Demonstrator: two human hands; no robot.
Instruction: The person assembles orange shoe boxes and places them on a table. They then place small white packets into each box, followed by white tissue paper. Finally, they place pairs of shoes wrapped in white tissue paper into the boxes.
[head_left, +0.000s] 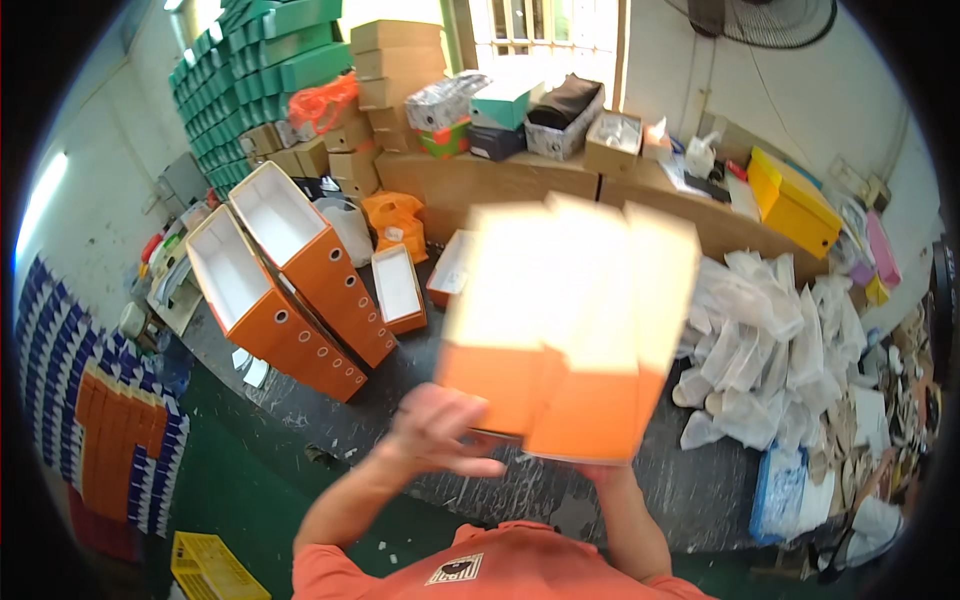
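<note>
A bunch of orange shoebox pieces (pixel 590 405), side by side, is up in front of me above the table; their upper part is washed out by glare, and I cannot tell whether they are boxes or lids. Under their lower edge my right hand (pixel 607 472) grips them, its fingers mostly hidden behind. My left hand (pixel 437 425) is at their lower left corner, slightly blurred, fingers apart. To the left stand two stacks of open orange shoeboxes (pixel 325 285) with white insides. A single open orange box (pixel 398 290) lies just right of them.
White-wrapped shoes (pixel 760 350) are heaped on the dark table (pixel 420 490) at right. Behind rises a cardboard-fronted shelf (pixel 490 190) with assorted boxes and a yellow box (pixel 792 203). Green boxes (pixel 300 70) are piled at far left; a yellow crate (pixel 215 568) sits on the floor.
</note>
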